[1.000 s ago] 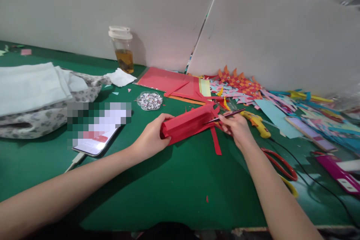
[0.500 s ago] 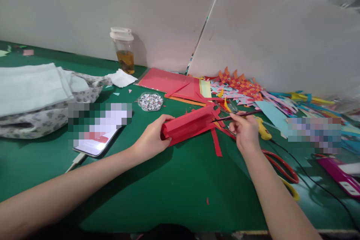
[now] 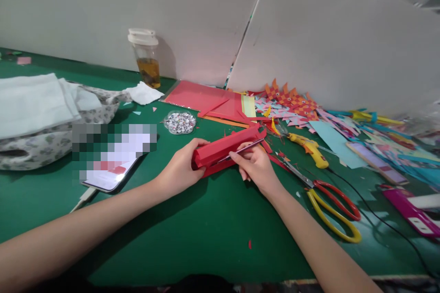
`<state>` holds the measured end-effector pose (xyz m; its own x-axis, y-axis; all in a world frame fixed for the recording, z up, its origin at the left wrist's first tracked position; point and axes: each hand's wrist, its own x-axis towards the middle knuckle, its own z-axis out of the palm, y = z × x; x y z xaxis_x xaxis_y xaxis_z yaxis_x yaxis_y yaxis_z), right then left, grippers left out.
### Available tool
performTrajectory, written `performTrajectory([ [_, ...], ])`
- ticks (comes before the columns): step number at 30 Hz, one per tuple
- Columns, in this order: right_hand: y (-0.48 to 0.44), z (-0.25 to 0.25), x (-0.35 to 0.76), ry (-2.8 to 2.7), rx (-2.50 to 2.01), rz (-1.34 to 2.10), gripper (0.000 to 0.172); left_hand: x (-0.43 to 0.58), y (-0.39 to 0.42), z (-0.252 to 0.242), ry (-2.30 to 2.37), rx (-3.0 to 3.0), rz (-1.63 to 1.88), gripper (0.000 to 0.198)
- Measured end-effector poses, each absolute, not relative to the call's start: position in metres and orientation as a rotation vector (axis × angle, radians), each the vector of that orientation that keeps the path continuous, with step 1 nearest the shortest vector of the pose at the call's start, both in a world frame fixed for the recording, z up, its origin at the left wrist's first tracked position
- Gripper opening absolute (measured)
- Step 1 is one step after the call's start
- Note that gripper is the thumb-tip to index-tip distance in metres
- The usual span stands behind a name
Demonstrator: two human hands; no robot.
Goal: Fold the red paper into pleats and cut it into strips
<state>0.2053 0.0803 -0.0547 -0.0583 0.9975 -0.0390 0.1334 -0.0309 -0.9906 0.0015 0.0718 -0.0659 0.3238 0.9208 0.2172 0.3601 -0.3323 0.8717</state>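
Long, folded red paper piece (image 3: 225, 145), tilted over the smooth green tabletop (image 3: 192, 233), near the middle of the view; touching it or apart, impossible to tell. Gripped at the left end by the bare left hand (image 3: 180, 164), closed with thumb on the near side and fingers over the far side. Crossed in front by a slim, dark, pen-like rod (image 3: 252, 144), pinched between thumb and fingers of the bare right hand (image 3: 261, 169). To the right, on the tabletop, metal scissors with red and yellow handles (image 3: 312, 184); behind these, a yellow glue gun (image 3: 311, 149).
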Motion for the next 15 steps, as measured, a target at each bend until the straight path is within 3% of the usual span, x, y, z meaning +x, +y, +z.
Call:
performTrajectory([
  [15,0.115,-0.051,0.284,-1.126,-1.403,0.807,0.036,0.001,0.07,-0.059,1.185,1.861,0.924,0.052],
])
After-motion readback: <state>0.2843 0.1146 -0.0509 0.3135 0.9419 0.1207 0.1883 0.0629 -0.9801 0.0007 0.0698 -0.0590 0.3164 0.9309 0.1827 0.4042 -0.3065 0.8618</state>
